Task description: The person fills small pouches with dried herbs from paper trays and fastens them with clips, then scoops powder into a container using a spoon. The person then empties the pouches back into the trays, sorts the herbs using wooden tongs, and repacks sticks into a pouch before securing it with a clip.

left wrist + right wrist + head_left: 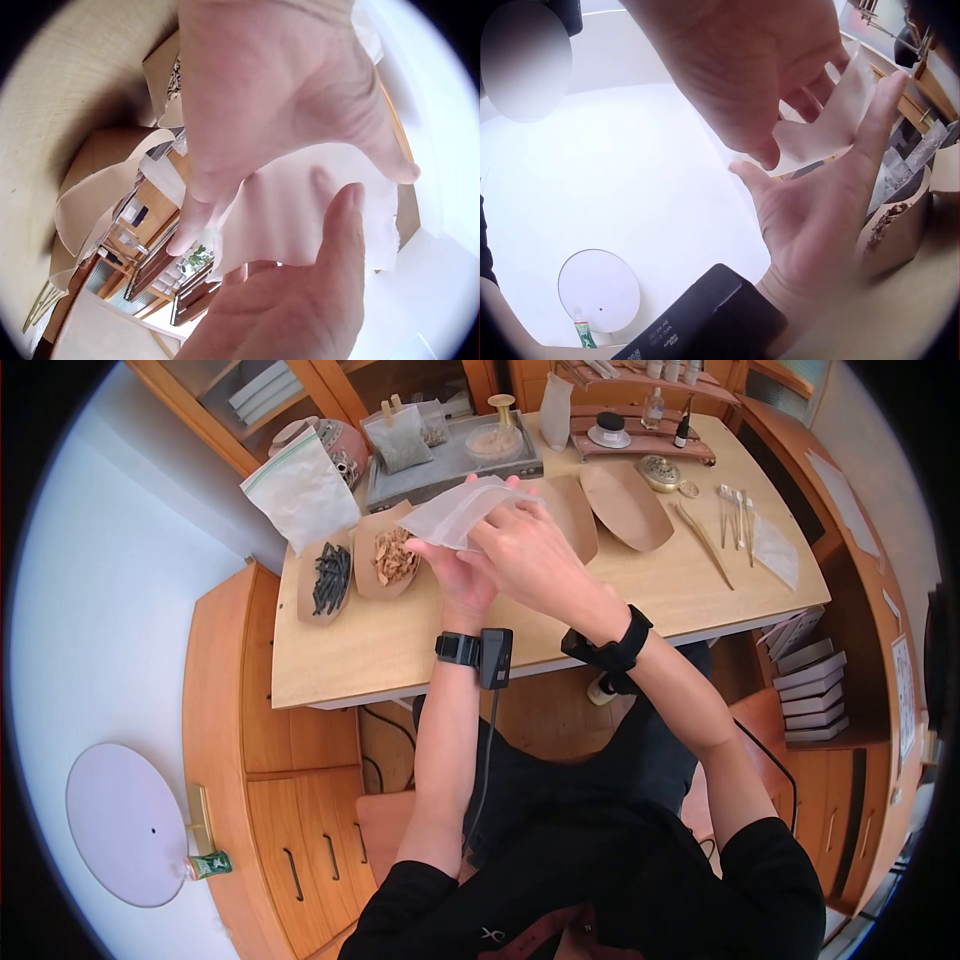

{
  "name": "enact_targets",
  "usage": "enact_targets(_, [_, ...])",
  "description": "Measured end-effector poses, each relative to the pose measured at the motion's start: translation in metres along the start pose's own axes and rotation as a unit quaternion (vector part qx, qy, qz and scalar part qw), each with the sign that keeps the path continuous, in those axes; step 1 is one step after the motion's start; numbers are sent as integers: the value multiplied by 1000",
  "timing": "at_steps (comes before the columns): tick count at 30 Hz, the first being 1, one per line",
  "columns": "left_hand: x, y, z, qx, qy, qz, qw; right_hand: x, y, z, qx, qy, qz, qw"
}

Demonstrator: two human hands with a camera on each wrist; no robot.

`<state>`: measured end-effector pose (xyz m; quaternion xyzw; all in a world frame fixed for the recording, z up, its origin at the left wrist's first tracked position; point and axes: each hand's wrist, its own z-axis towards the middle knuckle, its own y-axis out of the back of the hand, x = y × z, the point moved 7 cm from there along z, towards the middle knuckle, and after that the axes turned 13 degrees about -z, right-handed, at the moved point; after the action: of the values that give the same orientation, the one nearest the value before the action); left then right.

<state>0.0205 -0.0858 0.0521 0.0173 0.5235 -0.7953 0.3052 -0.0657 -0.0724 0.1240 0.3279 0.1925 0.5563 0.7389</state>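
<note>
Both hands meet above the table's far half at a thin, translucent white pouch (437,518). Palm up, my left hand (466,582) lies under the pouch with thumb and fingers extended. From the right, my right hand (540,556) reaches over and pinches it; its thumb crosses the pouch's face in the left wrist view, and its other fingertips are partly hidden. The sheet-like pouch (821,135) spans the space between the hands in the right wrist view. Below and left stand a paper tray of brown wood chips (394,556) and another of dark sticks (332,580).
Two more paper trays (625,510) sit right of the hands. Behind are a grey tray (400,488) with filled bags and a bowl, and a wooden stand (640,444) with bottles. Tweezers and thin tools (738,520) lie right. A white zip bag (300,495) leans left.
</note>
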Motion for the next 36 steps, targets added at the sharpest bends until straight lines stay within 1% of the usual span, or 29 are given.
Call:
enact_targets(1, [1, -3, -1, 2, 4, 15, 1000, 0, 0, 0, -1, 0, -1, 1000])
enact_targets(3, [2, -3, -1, 4, 9, 30, 999, 1, -6, -1, 28, 4, -32, 999])
enact_targets(7, [5, 2, -2, 31, 25, -27, 999, 3, -7, -2, 27, 13, -55, 998])
enact_targets(9, [3, 0, -1, 41, 26, -49, 998, 4, -12, -3, 56, 10, -53, 997])
enact_targets(11, [0, -2, -1, 35, 24, 8, 999, 7, -7, -3, 40, 13, -44, 998])
enact_targets(12, [-1, -3, -2, 35, 22, 9, 999, 9, -5, -3, 26, 18, -35, 999])
enact_targets(14, [0, -8, -4, 22, 3, -59, 998, 12, -1, -3, 18, 22, -28, 999])
enact_targets(16, [0, -8, -3, 22, 6, -74, 997, 13, 5, -4, 11, 24, -22, 999])
enact_targets(18, [0, -8, -3, 23, 9, -87, 996, 14, 6, -4, 35, 22, -20, 999])
enact_targets(19, [-2, -7, -3, 21, 2, -91, 996, 15, 7, -4, 33, 24, -19, 999])
enact_targets(21, [-6, -5, -1, 19, -8, -90, 996, 15, 16, -6, -14, 21, 16, 1000])
enact_targets(22, [-7, -2, 0, 17, -16, -102, 995, 15, 20, -8, -15, 22, 21, 999])
enact_targets(24, [-13, 1, 4, 15, -27, -108, 994, 13, 38, -12, -68, 27, 50, 996])
enact_targets(25, [-15, 1, 5, 20, -27, -125, 992, 12, 41, -15, -69, 29, 56, 996])
enact_targets(27, [-21, 1, 4, 24, -27, -142, 989, -3, 52, -23, -103, -44, 78, 991])
enact_targets(28, [-26, 0, 3, 24, -36, -156, 987, -10, 53, -28, -90, -75, 96, 988])
enact_targets(29, [-28, -1, 4, 23, -42, -172, 984, -12, 54, -35, -91, -78, 93, 988])
enact_targets(30, [-33, -1, 2, 24, -37, -176, 983, -20, 44, -43, -56, -119, 126, 983])
enact_targets(31, [-44, -1, 0, 27, -49, -151, 987, -27, 34, -52, -21, -159, 159, 974])
enact_targets(32, [-55, 1, 0, 28, -62, -125, 990, -28, 29, -59, -22, -162, 155, 974])
enact_targets(33, [-63, 3, 0, 29, -60, -127, 990, -25, 20, -66, -3, -158, 156, 975])
enact_targets(34, [-74, 5, -1, 28, -75, -143, 987, -22, 12, -70, 17, -152, 158, 976])
enact_targets(35, [-84, 8, -2, 28, -90, -158, 983, -18, 10, -72, 18, -152, 158, 976])
enact_targets(36, [-92, 10, -2, 24, -94, -165, 981, -13, 1, -72, 60, -150, 158, 974])
